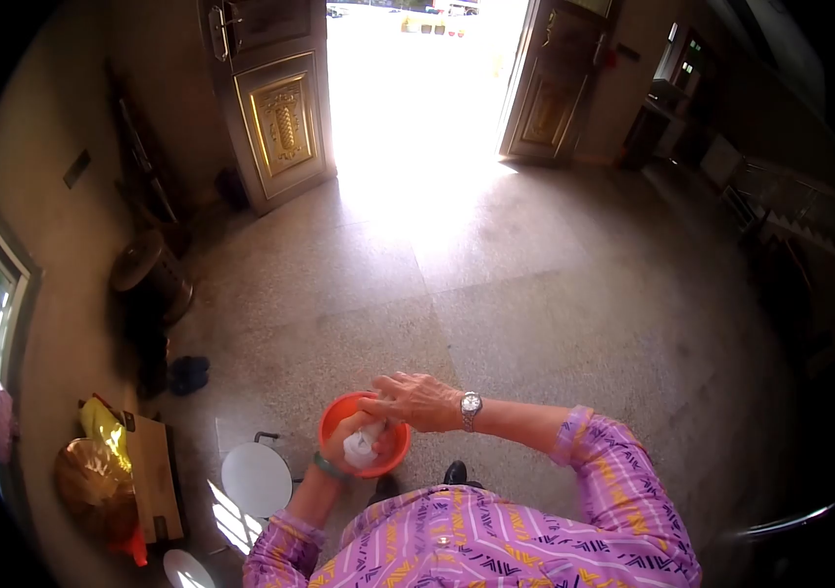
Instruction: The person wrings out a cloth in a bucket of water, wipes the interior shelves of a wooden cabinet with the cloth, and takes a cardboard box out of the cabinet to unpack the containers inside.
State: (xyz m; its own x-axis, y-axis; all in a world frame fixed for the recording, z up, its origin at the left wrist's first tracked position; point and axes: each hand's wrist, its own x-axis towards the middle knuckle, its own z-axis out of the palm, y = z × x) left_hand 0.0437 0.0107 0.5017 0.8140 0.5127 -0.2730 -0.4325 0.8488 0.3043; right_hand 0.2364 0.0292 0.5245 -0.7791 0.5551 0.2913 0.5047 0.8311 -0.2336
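Note:
An orange basin (400, 456) is below my two hands, just in front of my body. In my left hand (344, 433), which wears a green bangle, is a crumpled white cloth-like bundle (361, 449), held over the basin. My right hand (417, 401), with a silver wristwatch (470, 404), reaches across the far rim. Its bent fingers meet the fingers of my left hand, and what they pinch is hidden.
A round white stool (257, 480) stands left of the basin. Further left are a cardboard box (155, 475), a shiny yellow bag (104, 431) and dark slippers (188, 374). Ahead, a brown double door (280, 113) stands open onto bright daylight.

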